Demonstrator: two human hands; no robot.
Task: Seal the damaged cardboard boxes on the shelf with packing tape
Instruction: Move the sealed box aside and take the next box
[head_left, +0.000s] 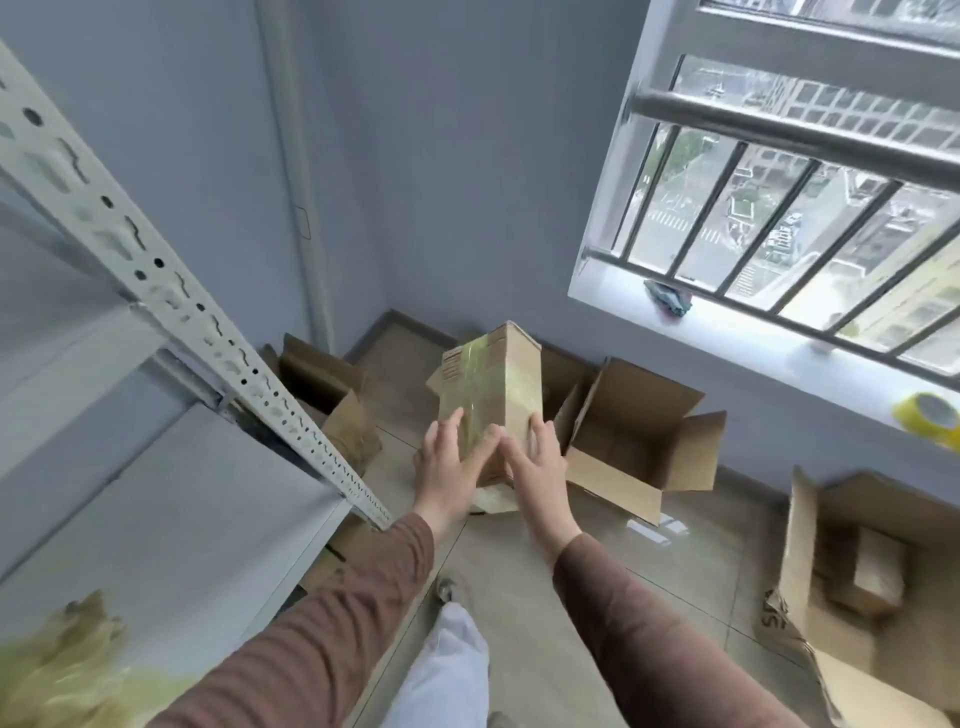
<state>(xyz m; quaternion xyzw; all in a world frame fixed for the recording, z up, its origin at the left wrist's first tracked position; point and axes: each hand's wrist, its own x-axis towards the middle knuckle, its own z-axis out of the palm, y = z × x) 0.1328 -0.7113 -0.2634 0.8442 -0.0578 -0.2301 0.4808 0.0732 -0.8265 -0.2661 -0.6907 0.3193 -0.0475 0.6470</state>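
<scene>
A small taped cardboard box (491, 395) is held up in the middle of the view, above the floor, its top face covered with glossy clear tape. My left hand (451, 462) lies against its near left side with fingers extended. My right hand (535, 462) lies against its near right side, fingers straight along the box. A roll of yellowish packing tape (930, 418) rests on the windowsill at the right edge. The grey metal shelf (171, 467) stands at the left.
Open cardboard boxes lie on the tiled floor: one (639, 441) just behind the held box, one (322, 384) by the shelf post, a large one (872, 587) at right holding a smaller box. A slotted shelf post (171, 291) slants across the left. A barred window (779, 208) is at upper right.
</scene>
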